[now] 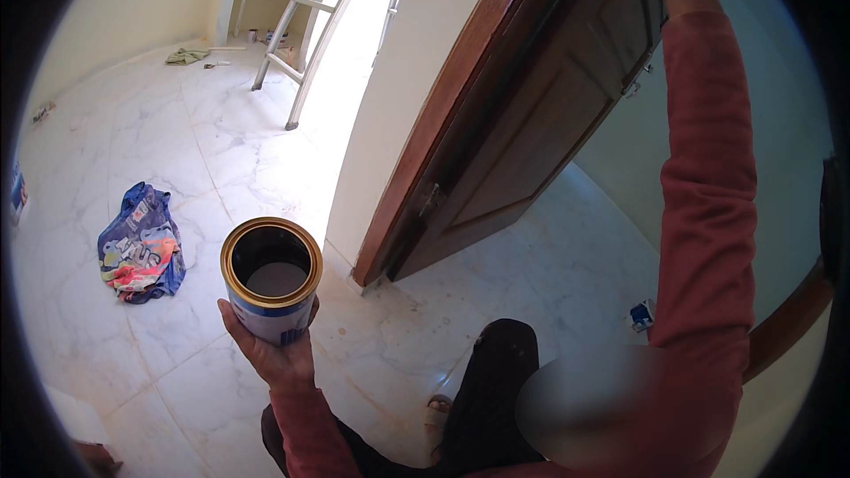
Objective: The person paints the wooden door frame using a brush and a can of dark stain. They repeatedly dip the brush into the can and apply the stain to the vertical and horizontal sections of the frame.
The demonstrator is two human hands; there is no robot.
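Holding the open can [266,310] nearly upright, left of the door [542,137], we have our left grip [282,361] clamped round its lower side; our farther right arm [708,186] is raised, the right grip unseen, its state we cannot tell.

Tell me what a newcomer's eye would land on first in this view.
Most likely the open can with its gold rim and dark contents, held up in the left hand just left of the lower centre. Next, the right arm in its red sleeve, rising along the right side near the tall brown door. Then the colourful crumpled cloth on the pale floor at left.
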